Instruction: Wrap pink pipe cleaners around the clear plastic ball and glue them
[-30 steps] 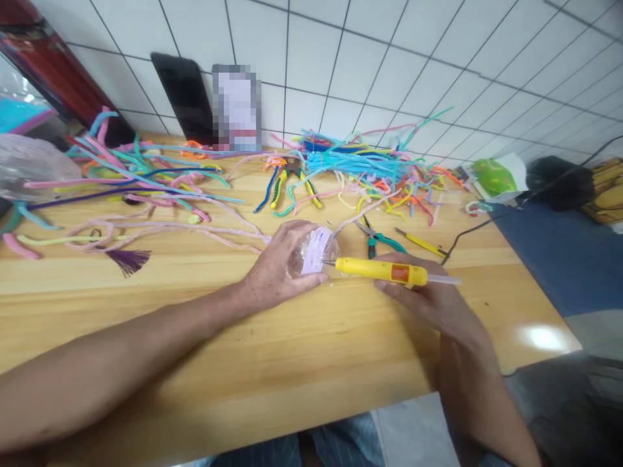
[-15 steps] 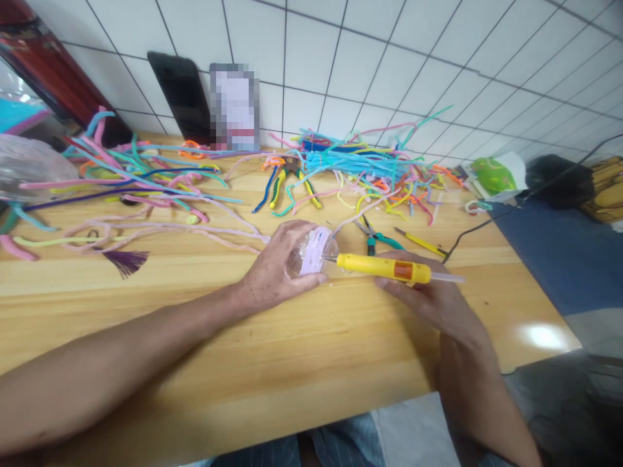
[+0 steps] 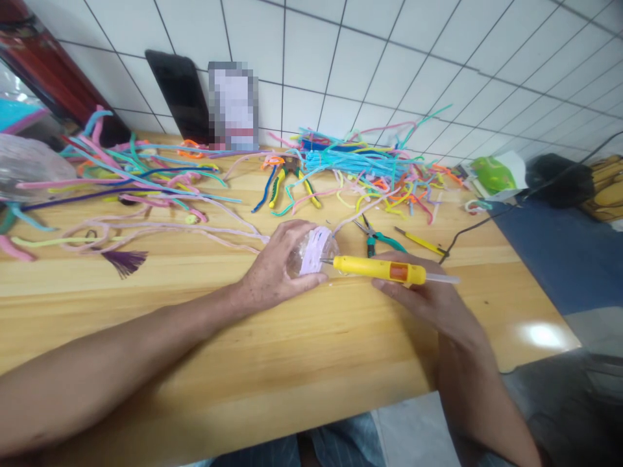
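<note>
My left hand (image 3: 277, 269) is wrapped round a clear plastic ball (image 3: 314, 250) partly wound with pale pink pipe cleaner, resting on the wooden table (image 3: 272, 350). My right hand (image 3: 428, 301) grips a yellow pen-shaped glue gun (image 3: 382, 268) with an orange switch. Its metal tip touches the pink winding on the ball. A glue stick juts out of the gun's back end to the right. A loose pink pipe cleaner strand runs from the ball toward the pile behind.
Heaps of coloured pipe cleaners (image 3: 360, 170) cover the far half of the table. Yellow-handled pliers (image 3: 292, 185), green-handled pliers (image 3: 377, 237) and a purple tassel (image 3: 125, 261) lie among them. A black cable (image 3: 467, 230) crosses the right edge. A dark phone (image 3: 180, 97) leans on the tiled wall.
The glue gun's tip shifted slightly left along the ball's winding. My left hand keeps the ball in the same spot.
</note>
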Demonstrator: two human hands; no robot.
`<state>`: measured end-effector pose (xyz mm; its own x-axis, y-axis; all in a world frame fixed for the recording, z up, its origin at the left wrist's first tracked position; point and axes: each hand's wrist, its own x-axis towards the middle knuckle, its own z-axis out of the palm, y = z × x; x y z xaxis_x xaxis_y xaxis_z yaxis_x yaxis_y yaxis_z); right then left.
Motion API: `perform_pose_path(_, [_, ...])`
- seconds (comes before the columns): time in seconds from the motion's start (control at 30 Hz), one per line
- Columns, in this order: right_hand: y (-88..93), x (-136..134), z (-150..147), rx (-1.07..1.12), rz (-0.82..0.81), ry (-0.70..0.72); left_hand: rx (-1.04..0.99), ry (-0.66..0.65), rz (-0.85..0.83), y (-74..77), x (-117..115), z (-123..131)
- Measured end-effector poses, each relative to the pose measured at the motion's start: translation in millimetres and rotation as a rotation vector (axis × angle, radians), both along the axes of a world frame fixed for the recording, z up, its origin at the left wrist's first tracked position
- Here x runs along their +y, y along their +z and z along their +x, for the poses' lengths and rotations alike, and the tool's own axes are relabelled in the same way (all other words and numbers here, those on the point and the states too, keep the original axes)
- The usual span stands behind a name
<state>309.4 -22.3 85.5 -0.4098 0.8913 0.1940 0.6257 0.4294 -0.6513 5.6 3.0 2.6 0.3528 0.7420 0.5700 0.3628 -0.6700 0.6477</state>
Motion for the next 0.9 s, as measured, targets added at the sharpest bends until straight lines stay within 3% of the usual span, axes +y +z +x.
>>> perform_pose_path(0.47, [1.8,-1,1,0.059,-0.017,-0.024,-0.016,-0.004,0.004,0.0,0,0])
perform_pose_path(0.57, [4.4,4,21,0.162,-0.025,-0.223,-0.008,0.008,-0.001,1.1,-1,-1])
perform_pose_path(0.67, [4.8,20,64,0.253,0.048,-0.495,0.009,0.034,-0.001,1.0,-2,-2])
perform_pose_path(0.73, [1.9,31,101,0.188,0.057,-0.693,0.025,0.032,-0.005,-0.1,-3,-3])
perform_pose_path(0.8, [-4.6,38,136,-0.011,0.005,-0.946,0.027,0.029,-0.002,-1.2,-3,-2])
perform_pose_path(0.9, [-20.4,42,171,-0.138,-0.037,-1.117,0.027,0.011,0.007,-1.9,-5,-1])
